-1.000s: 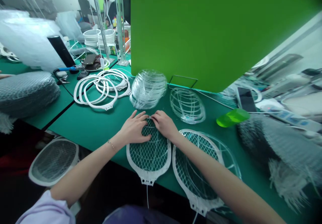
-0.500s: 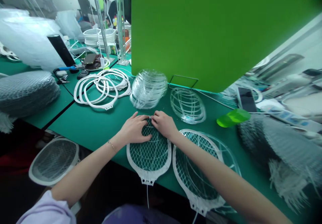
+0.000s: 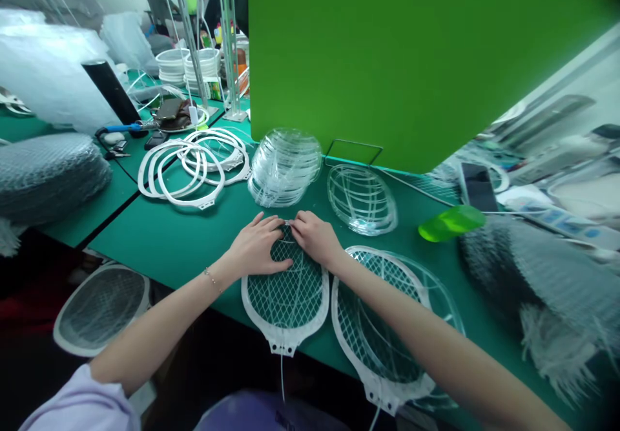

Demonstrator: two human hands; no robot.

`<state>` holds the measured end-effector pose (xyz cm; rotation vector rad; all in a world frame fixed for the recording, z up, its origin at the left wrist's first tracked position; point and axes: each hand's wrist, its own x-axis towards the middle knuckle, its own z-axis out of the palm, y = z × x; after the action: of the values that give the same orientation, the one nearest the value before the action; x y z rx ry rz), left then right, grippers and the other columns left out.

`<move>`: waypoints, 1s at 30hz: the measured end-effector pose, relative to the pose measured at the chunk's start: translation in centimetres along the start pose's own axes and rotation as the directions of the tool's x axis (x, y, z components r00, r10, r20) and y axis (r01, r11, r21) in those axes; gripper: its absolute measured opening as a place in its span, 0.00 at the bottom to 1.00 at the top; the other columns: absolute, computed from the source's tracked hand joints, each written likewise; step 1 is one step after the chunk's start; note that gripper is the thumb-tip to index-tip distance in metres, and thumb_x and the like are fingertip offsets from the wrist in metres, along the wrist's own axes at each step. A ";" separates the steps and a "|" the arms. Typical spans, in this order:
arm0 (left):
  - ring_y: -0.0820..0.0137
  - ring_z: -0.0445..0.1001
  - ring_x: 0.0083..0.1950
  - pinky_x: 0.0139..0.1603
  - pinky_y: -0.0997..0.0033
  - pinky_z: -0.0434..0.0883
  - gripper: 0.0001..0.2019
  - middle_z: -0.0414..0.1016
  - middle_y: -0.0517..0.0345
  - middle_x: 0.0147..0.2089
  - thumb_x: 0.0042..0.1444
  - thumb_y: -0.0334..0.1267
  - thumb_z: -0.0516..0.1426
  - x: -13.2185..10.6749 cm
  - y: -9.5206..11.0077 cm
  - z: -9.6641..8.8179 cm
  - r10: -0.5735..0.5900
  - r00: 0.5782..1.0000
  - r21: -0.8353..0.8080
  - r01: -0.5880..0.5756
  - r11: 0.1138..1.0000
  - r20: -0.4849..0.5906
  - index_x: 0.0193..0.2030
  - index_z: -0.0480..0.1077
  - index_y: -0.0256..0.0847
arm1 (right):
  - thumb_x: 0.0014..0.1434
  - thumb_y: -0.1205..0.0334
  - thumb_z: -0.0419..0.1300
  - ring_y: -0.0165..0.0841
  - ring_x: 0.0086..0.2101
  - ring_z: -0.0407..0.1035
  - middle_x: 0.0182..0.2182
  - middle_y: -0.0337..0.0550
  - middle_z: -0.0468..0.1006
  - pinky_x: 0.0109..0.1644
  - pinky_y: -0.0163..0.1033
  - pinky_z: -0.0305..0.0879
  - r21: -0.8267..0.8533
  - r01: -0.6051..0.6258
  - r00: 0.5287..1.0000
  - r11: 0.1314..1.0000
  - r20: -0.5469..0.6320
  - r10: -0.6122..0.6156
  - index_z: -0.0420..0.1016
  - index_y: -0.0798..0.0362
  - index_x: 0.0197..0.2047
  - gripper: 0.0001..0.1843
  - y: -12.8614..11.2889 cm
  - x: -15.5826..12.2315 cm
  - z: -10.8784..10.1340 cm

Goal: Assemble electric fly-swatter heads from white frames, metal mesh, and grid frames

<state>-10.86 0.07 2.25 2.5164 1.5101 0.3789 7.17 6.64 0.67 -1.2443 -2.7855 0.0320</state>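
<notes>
A white oval racket frame (image 3: 283, 338) with metal mesh lies at the table's near edge, its narrow holed end towards me and a thin white wire hanging from it. My left hand (image 3: 258, 245) spreads over its upper left, thumb lying across the mesh and fingers bent onto the far rim. Opposite, my right hand (image 3: 314, 237) is closed, its fingertips pinched at the same spot on the rim. What lies between the fingertips is too small to make out. A second meshed racket frame (image 3: 356, 363) rests under my right forearm, with clear rings on it.
Clear oval rings (image 3: 285, 167) stand stacked beyond my hands, before a green panel (image 3: 387, 63). Loose white frames (image 3: 186, 201) lie left. Mesh stacks flank both sides: left mesh stack (image 3: 48, 169), right mesh stack (image 3: 547, 276). A green translucent piece (image 3: 450, 223) lies right.
The view has shifted slightly. Both hands stay at the far rim of the racket frame, with only small finger movement.
</notes>
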 end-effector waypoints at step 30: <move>0.49 0.61 0.70 0.73 0.43 0.49 0.28 0.65 0.47 0.68 0.55 0.60 0.59 -0.1 0.1 -0.4 0.013 0.999 -0.015 -0.012 1.000 0.052 0.52 0.72 0.40 | 0.67 0.71 0.51 0.36 0.46 0.67 0.46 0.50 0.75 0.38 0.35 0.64 0.056 -0.001 0.997 0.998 0.074 -0.003 0.76 0.57 0.47 0.12 0.2 -0.4 -0.6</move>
<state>-10.97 -0.05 2.59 2.5057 1.4683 0.3222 7.65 6.44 1.19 -1.2543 -2.8257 0.1579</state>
